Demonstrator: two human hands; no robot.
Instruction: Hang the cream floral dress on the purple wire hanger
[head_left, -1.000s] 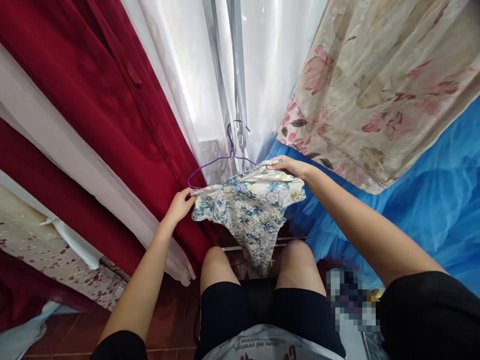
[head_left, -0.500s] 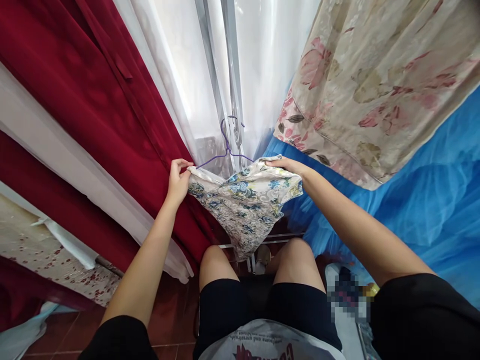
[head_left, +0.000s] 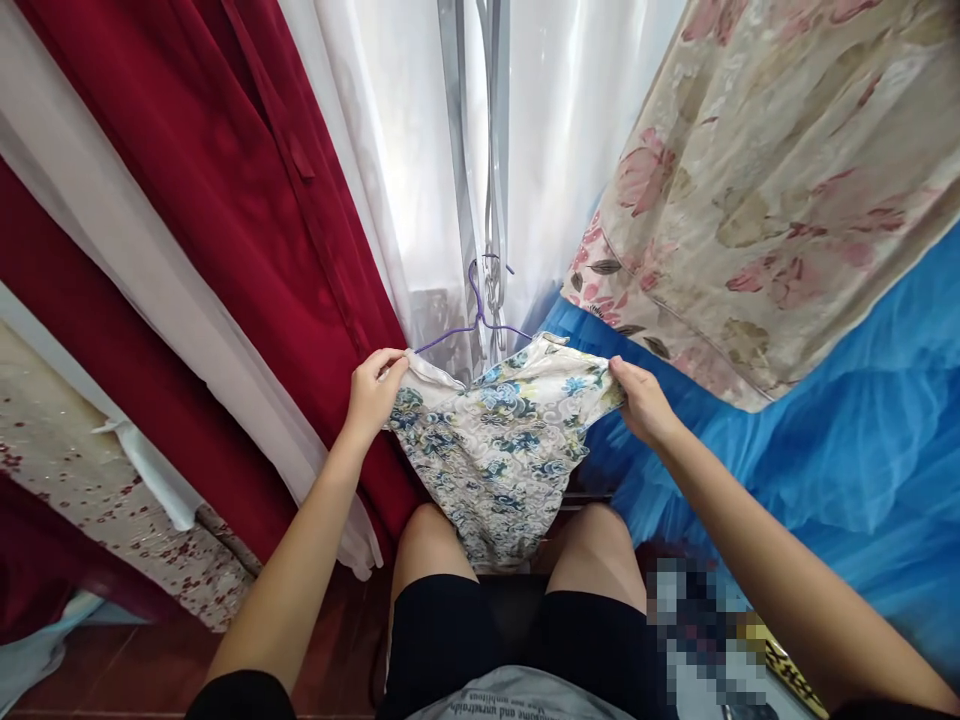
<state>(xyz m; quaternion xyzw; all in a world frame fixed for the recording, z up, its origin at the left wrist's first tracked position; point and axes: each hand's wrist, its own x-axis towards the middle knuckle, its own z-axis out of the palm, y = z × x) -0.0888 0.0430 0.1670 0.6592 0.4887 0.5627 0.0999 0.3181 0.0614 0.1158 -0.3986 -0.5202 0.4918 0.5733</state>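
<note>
A small floral garment (head_left: 502,440), cream with blue and green flowers, hangs on a purple wire hanger (head_left: 474,310) in front of me. My left hand (head_left: 373,390) pinches its left shoulder corner. At the opposite corner my right hand (head_left: 641,400) is closed on the right shoulder edge. The cloth is stretched between both hands and droops down toward my knees. The hanger's hook sits against a metal window bar (head_left: 491,200).
A dark red dress (head_left: 225,250) and white fabric hang at the left. Sheer white curtain (head_left: 390,150) covers the window. A beige floral fabric (head_left: 765,190) and blue tulle (head_left: 862,420) hang on the right. Reddish tiled floor (head_left: 112,670) lies below.
My right hand slid from the garment's top middle outward to its right corner. The left hand keeps its hold on the left corner, and the cloth now lies spread wider over the hanger.
</note>
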